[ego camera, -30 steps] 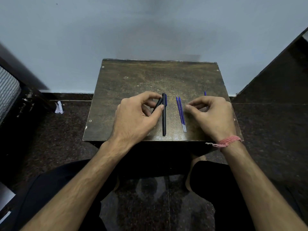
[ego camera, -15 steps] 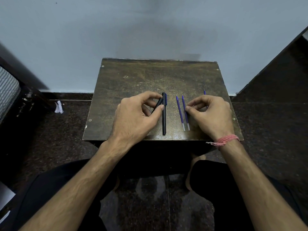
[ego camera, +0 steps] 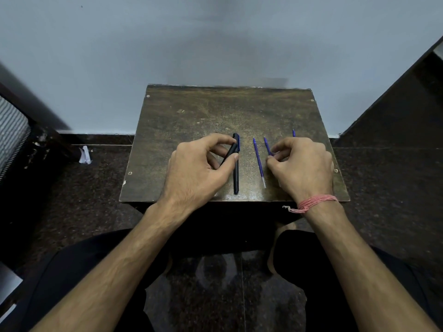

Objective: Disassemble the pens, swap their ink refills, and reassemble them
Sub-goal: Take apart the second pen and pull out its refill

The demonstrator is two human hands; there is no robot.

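Head view: left hand (ego camera: pixel 199 168) pinches slim black barrel (ego camera: pixel 229 153); right hand (ego camera: pixel 303 167) pinches thin blue refill (ego camera: pixel 267 146) on scuffed table (ego camera: pixel 215 111).

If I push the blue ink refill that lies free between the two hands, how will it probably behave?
The free blue refill looks very thin and round, so it will probably roll sideways on the smooth table at a light push. Being so slim, it is likely light and somewhat bendy. It lies flat, so pinching it up may be fiddly, as the right hand suggests with the other refill.
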